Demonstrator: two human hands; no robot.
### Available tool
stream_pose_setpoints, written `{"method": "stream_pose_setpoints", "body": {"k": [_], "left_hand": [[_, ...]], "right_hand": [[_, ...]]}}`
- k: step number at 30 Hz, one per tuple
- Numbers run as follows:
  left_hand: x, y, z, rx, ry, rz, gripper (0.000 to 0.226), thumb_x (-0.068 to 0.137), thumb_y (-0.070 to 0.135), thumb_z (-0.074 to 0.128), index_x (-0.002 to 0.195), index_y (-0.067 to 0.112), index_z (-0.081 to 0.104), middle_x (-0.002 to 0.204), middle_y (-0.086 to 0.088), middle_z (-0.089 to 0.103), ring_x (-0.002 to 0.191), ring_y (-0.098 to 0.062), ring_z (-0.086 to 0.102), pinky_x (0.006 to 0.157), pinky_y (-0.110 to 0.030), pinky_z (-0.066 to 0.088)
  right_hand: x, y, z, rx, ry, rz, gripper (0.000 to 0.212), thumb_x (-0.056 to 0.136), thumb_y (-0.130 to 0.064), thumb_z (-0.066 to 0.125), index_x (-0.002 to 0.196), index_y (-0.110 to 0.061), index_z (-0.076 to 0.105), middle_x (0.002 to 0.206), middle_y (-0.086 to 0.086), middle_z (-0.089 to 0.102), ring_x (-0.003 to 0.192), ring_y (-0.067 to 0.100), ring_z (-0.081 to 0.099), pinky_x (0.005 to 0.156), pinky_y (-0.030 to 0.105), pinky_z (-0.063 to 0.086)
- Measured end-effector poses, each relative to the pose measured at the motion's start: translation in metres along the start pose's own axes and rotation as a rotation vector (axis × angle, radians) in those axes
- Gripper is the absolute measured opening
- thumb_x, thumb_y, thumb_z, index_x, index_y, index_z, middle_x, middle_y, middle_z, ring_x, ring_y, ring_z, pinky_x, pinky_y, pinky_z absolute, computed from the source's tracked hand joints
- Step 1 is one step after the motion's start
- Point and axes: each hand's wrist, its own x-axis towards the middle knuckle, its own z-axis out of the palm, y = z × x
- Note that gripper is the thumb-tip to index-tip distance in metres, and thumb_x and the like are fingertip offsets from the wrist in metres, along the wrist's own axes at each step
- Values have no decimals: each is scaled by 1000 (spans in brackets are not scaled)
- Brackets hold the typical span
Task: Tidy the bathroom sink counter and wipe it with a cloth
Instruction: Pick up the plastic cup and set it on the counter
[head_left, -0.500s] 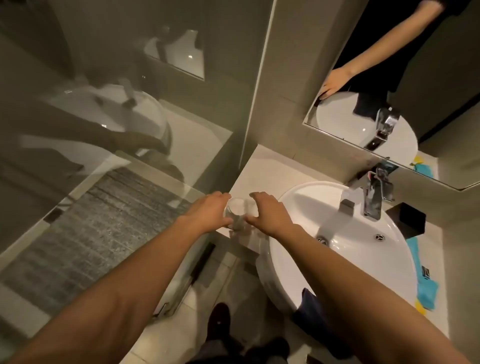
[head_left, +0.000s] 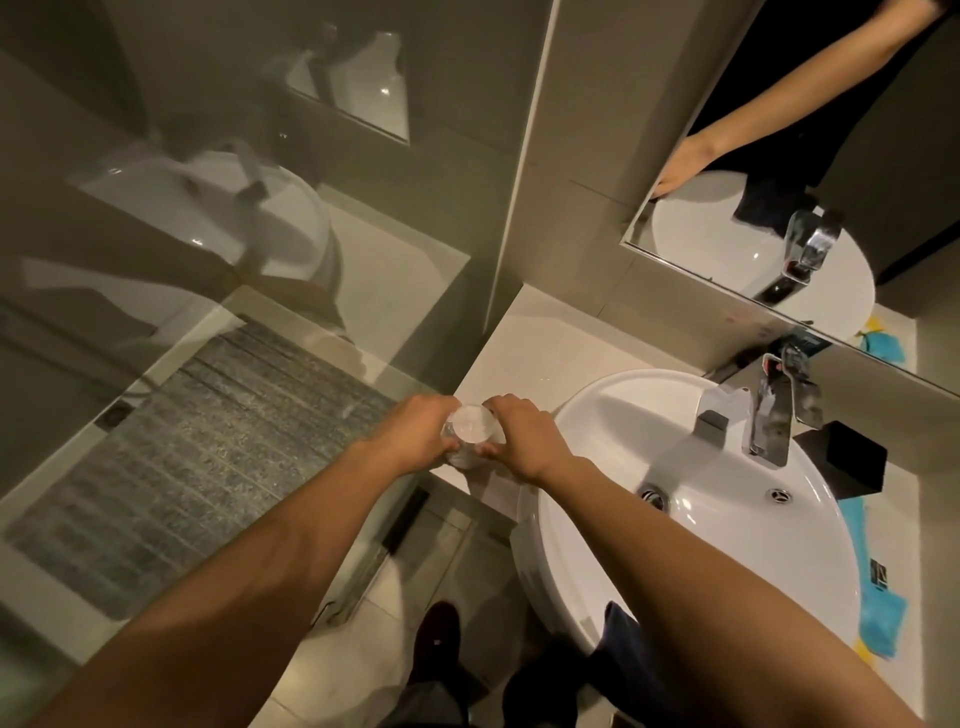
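Observation:
A clear drinking glass (head_left: 471, 431) stands at the front edge of the pale counter (head_left: 540, 343), left of the white basin (head_left: 691, 561). My left hand (head_left: 421, 434) wraps its left side and my right hand (head_left: 522, 434) grips its right side, so both hold it. A blue cloth (head_left: 878, 587) lies on the counter to the right of the basin, well away from my hands.
A chrome tap (head_left: 763, 415) rises at the back of the basin, with a black box (head_left: 847, 457) right of it. A mirror (head_left: 810, 171) hangs above. A glass shower screen (head_left: 218, 291) closes off the left; a dark mat (head_left: 192, 457) lies behind it.
Both hands have closed in a little more around the glass; it stays at the same spot on the counter's front edge.

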Motion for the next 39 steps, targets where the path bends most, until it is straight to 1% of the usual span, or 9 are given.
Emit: {"method": "stream_pose_setpoints", "body": {"k": [5, 10, 18, 25, 31, 33, 35, 37, 39], "left_hand": [[-3, 4, -11, -38, 34, 54, 38, 80, 31, 81, 114, 33, 67, 102, 8, 73, 90, -17, 66, 82, -43, 57], [-6, 46, -51, 35, 71, 178, 41, 84, 37, 79, 121, 30, 65, 110, 9, 71, 97, -16, 65, 85, -43, 55], [8, 169, -92, 118, 84, 437, 34, 87, 44, 73, 118, 34, 64, 112, 16, 68, 100, -10, 65, 85, -39, 54], [18, 299, -83, 172, 86, 723, 34, 86, 44, 74, 116, 32, 64, 109, 11, 70, 100, -16, 64, 85, -45, 53], [23, 408, -47, 173, 44, 936, 39, 86, 44, 76, 120, 28, 65, 112, 6, 72, 99, -16, 64, 85, -42, 54], [28, 441, -29, 176, 27, 996, 41, 86, 43, 77, 121, 27, 65, 113, 4, 72, 100, -18, 65, 85, -43, 55], [36, 470, -8, 170, -4, 1029, 42, 85, 42, 77, 122, 25, 65, 114, 2, 72, 101, -20, 66, 85, -44, 55], [46, 495, 12, 170, -37, 1056, 43, 85, 41, 78, 123, 25, 64, 115, 2, 72, 101, -20, 66, 85, -44, 55], [57, 516, 32, 176, -64, 1077, 43, 84, 40, 79, 122, 26, 64, 116, 3, 72, 100, -20, 66, 85, -44, 55]], "right_hand": [[-11, 8, -12, 106, 47, -25, 57, 85, -43, 79, 133, -20, 57, 132, 6, 64, 110, 24, 62, 99, 38, 52], [-35, 24, -54, 202, 174, -42, 61, 83, -45, 80, 135, -22, 58, 135, 4, 63, 115, 25, 58, 102, 46, 49], [-105, 87, -138, 294, 433, 21, 60, 79, -34, 84, 131, -18, 60, 127, 4, 65, 118, 26, 57, 99, 46, 46], [-198, 154, -190, 318, 670, 181, 60, 79, -32, 83, 133, -25, 58, 126, -4, 63, 118, 19, 57, 101, 47, 47], [-277, 214, -212, 338, 825, 353, 55, 81, -22, 83, 131, -25, 61, 124, -7, 63, 113, 12, 57, 98, 33, 48], [-297, 234, -215, 360, 849, 423, 54, 82, -21, 82, 132, -26, 61, 122, -9, 61, 110, 7, 56, 93, 20, 46], [-312, 255, -215, 381, 872, 495, 53, 83, -20, 82, 132, -26, 61, 121, -10, 60, 107, 4, 54, 86, 9, 39], [-323, 277, -214, 410, 898, 552, 54, 82, -17, 83, 131, -23, 62, 119, -9, 60, 105, 5, 54, 85, 9, 39], [-330, 300, -210, 440, 914, 595, 54, 80, -15, 84, 130, -21, 63, 117, -8, 61, 104, 6, 55, 89, 18, 44]]}}
